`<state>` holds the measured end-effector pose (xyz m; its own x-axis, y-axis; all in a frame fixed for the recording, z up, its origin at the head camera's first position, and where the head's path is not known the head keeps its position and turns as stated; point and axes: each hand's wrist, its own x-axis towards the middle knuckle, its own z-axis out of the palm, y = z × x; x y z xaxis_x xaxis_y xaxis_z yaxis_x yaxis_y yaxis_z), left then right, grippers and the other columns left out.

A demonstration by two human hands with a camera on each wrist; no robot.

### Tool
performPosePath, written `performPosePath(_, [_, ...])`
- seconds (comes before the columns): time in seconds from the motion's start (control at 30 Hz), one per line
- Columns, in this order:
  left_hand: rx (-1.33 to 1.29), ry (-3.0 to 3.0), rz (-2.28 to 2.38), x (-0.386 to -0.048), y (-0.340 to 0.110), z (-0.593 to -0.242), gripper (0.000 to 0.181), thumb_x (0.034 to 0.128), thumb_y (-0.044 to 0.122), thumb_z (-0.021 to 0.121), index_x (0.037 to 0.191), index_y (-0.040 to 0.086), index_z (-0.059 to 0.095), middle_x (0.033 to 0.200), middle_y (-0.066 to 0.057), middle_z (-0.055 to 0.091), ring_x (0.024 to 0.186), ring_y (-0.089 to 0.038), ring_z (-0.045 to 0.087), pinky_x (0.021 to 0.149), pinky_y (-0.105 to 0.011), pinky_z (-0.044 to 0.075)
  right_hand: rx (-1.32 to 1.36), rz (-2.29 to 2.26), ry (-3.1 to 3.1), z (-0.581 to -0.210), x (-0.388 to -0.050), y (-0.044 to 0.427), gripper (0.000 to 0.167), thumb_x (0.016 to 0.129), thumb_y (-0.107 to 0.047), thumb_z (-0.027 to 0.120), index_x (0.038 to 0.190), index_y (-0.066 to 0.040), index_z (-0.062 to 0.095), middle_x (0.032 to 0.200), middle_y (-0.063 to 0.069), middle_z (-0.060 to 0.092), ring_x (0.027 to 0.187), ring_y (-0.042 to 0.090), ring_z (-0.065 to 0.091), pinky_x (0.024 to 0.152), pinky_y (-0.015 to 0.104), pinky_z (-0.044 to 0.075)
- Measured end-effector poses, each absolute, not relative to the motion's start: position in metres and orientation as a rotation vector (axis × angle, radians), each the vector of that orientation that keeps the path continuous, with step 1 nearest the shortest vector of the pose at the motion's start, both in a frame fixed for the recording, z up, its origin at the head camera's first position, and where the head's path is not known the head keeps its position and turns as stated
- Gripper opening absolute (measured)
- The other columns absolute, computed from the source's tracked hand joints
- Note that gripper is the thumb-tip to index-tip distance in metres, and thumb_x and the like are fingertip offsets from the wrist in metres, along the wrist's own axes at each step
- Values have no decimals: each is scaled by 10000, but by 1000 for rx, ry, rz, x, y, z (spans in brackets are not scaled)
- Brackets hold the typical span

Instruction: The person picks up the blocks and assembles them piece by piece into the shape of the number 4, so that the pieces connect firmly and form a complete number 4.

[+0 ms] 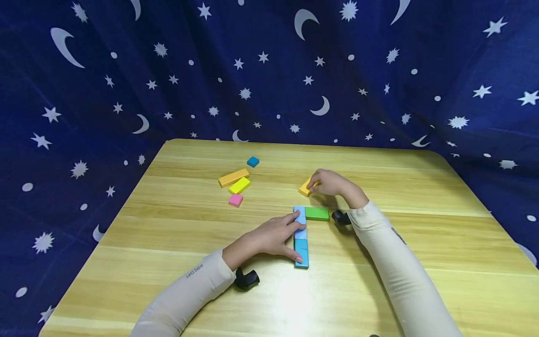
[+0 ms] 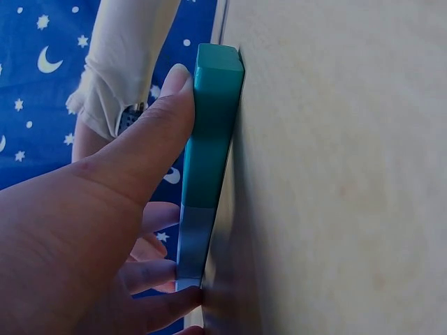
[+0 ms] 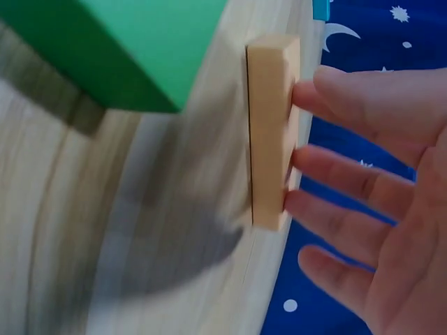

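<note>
My left hand [image 1: 273,235] rests over a column of flat blocks, fingers spread. Its thumb touches the teal-blue block [image 1: 301,251] at the near end, and its other fingertips lie along the light-blue blocks [image 1: 300,233] beyond it. A green block [image 1: 317,214] lies crosswise, against the right side of the column's far end. Past the green block, my right hand [image 1: 330,182] has its fingertips on an orange block [image 1: 304,190] that lies flat. In the right wrist view, extended fingers touch the upper face of that orange block [image 3: 269,139] without curling round it.
To the left on the wooden table [image 1: 168,220] lie a longer orange block [image 1: 233,178], a yellow block [image 1: 239,185], a pink block [image 1: 236,200] and a small blue block [image 1: 253,161]. A dark-blue curtain [image 1: 269,93] with moons and stars hangs behind the table.
</note>
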<state>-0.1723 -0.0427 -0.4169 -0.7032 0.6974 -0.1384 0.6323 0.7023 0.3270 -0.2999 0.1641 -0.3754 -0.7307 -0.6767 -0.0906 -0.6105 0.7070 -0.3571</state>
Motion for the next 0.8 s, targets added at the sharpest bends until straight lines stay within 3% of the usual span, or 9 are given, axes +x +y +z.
performPosePath(0.27, [1071, 2662, 374, -172, -42, -417, 835, 721, 655, 592, 1388, 211, 358, 1523, -112, 148, 1355, -271, 282, 1052, -419, 318, -1158, -505, 2604, -380, -298, 165, 261, 828, 33, 539, 1049, -16, 669, 1237, 226, 533, 1176, 399, 461, 983, 509, 358])
performPosePath(0.5, [1074, 2665, 365, -172, -42, -417, 838, 721, 661, 586, 1389, 211, 357, 1524, -115, 143, 1363, -267, 267, 1056, -421, 312, -1069, -477, 2714, -386, -295, 163, 412, 845, -144, 637, 1208, 34, 554, 1285, 293, 449, 1191, 436, 424, 992, 530, 340])
performPosePath(0.67, [1060, 2666, 365, -172, -42, -417, 836, 721, 662, 584, 1390, 217, 354, 1525, -110, 140, 1359, -269, 275, 1055, -423, 311, -944, -401, 2730, -382, -291, 155, 493, 833, -236, 663, 1207, 58, 537, 1288, 282, 445, 1168, 408, 453, 983, 494, 366])
performPosePath(0.8, [1067, 2669, 352, -172, -42, -417, 837, 726, 665, 574, 1395, 216, 348, 1526, -109, 137, 1359, -271, 275, 1053, -422, 316, -914, -368, 2733, -379, -288, 149, 457, 830, -253, 666, 1156, 51, 566, 1245, 250, 489, 1101, 370, 510, 939, 466, 408])
